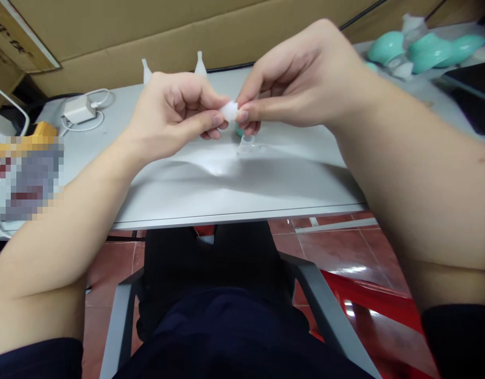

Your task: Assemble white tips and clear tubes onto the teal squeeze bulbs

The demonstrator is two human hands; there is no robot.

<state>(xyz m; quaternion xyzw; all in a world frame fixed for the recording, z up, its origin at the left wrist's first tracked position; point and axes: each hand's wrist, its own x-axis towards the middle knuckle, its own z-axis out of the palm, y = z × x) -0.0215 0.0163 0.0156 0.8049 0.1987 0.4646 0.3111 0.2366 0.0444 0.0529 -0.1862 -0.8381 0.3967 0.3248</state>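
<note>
Both my hands meet above the grey table (210, 184) and pinch one small white translucent plastic piece (229, 110). My left hand (175, 113) holds it between thumb and fingers from the left. My right hand (301, 79) grips it from the right with thumb and forefinger. Just under my right fingers a bit of teal part (239, 130) shows, mostly hidden. A small clear cap (246, 145) lies on the table right below the hands.
Two white cone-shaped tips (200, 63) stand at the table's far edge before a cardboard wall. A white charger with cable (79, 109) lies far left. Teal and white bulb parts (419, 50) pile at the far right. A red stool (364, 300) stands below.
</note>
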